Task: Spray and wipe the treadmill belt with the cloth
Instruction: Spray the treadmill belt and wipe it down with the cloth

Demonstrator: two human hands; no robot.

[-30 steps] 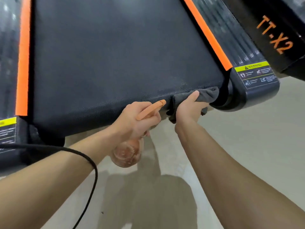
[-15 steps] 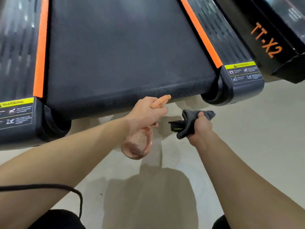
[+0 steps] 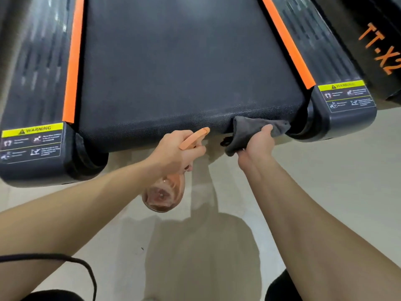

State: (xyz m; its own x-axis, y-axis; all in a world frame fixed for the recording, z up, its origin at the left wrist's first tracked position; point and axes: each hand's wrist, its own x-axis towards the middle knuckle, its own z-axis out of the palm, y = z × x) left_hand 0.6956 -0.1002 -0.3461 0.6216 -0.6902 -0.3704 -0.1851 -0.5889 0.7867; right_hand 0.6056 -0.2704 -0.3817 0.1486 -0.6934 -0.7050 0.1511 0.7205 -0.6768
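left grip (image 3: 173, 148): curled round spray bottle (image 3: 162, 195) | right grip (image 3: 258, 142): clasping cloth (image 3: 245, 128) | forearms (image 3: 86, 205): both outstretched

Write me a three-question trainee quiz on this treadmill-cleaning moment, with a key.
1. True or false: the left hand grips the cloth.
2. Where on the belt is the cloth? A) near edge, left side B) near edge, right side C) the middle
3. Fill in: the left hand grips the ____.

Key
1. False: the right hand holds it.
2. B
3. bottle
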